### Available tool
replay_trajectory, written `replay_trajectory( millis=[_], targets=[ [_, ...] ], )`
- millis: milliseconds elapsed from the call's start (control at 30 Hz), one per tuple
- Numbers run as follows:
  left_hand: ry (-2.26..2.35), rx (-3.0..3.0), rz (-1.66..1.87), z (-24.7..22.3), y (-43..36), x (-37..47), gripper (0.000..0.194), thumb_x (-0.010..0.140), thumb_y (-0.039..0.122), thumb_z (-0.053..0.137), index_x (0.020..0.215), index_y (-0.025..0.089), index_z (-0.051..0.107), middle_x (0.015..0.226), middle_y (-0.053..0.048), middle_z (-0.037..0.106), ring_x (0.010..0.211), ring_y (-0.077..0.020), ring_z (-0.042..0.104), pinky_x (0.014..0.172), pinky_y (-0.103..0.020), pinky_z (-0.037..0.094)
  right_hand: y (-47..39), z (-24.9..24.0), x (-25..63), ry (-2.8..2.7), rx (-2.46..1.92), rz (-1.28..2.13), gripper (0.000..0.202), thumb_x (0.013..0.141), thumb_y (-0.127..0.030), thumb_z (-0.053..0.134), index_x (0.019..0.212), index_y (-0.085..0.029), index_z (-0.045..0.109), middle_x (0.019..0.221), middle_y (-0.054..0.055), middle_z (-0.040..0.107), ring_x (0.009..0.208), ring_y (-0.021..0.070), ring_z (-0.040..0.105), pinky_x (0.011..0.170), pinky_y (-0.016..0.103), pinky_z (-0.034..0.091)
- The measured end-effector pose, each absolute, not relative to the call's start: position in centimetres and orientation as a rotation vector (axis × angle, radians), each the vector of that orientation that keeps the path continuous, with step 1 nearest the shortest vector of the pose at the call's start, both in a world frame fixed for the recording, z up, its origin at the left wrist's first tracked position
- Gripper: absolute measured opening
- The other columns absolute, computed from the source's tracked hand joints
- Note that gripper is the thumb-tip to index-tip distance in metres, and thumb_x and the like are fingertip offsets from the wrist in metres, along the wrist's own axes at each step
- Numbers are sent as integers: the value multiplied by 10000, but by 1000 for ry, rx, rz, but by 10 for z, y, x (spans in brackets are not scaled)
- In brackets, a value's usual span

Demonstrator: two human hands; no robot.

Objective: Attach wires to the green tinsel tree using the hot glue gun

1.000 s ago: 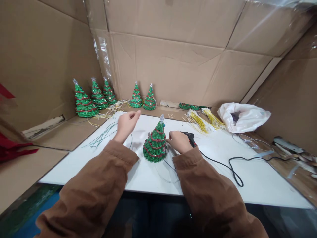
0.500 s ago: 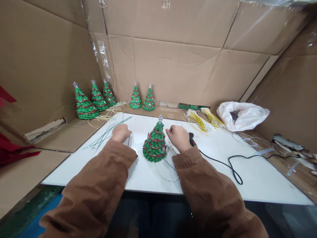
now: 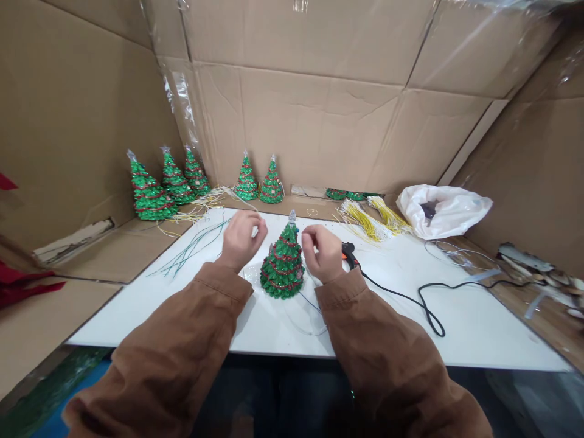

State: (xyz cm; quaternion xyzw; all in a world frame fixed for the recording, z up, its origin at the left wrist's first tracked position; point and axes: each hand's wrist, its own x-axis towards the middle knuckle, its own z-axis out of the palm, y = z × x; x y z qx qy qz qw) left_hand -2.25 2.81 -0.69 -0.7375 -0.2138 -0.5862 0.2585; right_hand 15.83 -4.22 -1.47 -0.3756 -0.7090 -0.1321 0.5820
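A small green Christmas tree ornament (image 3: 283,267) with red garlands and a clear topper stands upright on the white board (image 3: 387,328). Left of its upper part, my left hand (image 3: 243,239) is raised, fingers curled and pinched together. My right hand (image 3: 323,252) is closed in a similar pinch close to the tree's right side. Whatever either hand may hold is too small to make out. Just beyond my right wrist lies a black and orange tool (image 3: 350,255) on a black cord, partly hidden. Thin green wires (image 3: 191,246) lie loose to the left of my left hand.
Several more trees (image 3: 152,194) stand at the back left, with pale wires around their bases. Bundles of yellow and white wires (image 3: 362,220) lie at the back right beside a white plastic bag (image 3: 442,213). Cardboard walls (image 3: 296,121) enclose the board; the black cord (image 3: 429,310) loops across its right side.
My left hand has lifted off the green wires and moved right, toward the tree. My right hand has shifted only slightly, and the tree stays in place.
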Motion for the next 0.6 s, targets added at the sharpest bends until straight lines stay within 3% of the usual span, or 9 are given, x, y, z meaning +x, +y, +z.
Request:
replay_trajectory(
  millis=[100, 200, 333, 467, 600],
  targets=[
    [-364, -2108, -1575, -14, 22, -14, 161, 774, 66, 529, 827, 207, 474, 758, -19, 634, 730, -134, 589, 686, -262, 459, -45, -18, 152, -1706, -671, -291, 90, 849, -267, 498, 886, -190, 522, 628, -21, 505, 554, 111, 474, 533, 241, 407],
    [-227, -2062, -1595, -14, 16, -11, 193, 774, 59, 523, 881, 213, 480, 764, -20, 662, 698, -130, 593, 670, -268, 462, -46, -16, 148, -1695, -534, -321, 322, 815, -327, 583, 1095, -192, 497, 652, -26, 501, 571, 124, 475, 524, 255, 427],
    [-17, -1939, -1368, -5, 8, -11, 129, 787, 123, 556, 729, 217, 489, 740, -24, 680, 632, -138, 539, 594, -283, 417, -49, -12, 147, -1690, -452, -445, 400, 879, -255, 515, 1269, -201, 447, 753, 28, 559, 680, 161, 527, 588, 304, 474],
    [111, -1856, -1311, -2, 2, -8, 187, 792, 153, 580, 644, 221, 488, 719, 3, 682, 653, -141, 519, 622, -302, 396, -53, -10, 146, -1719, -394, -520, 314, 896, -183, 472, 1204, -210, 528, 825, 58, 578, 742, 168, 546, 613, 308, 491],
    [-138, -1905, -1437, -4, -3, -5, 79, 841, 206, 543, 796, 233, 602, 702, -12, 636, 667, -143, 518, 660, -308, 367, -54, -8, 145, -1574, -422, -389, 175, 914, -188, 436, 996, -212, 589, 787, 43, 567, 712, 155, 552, 599, 308, 488]
  ],
)
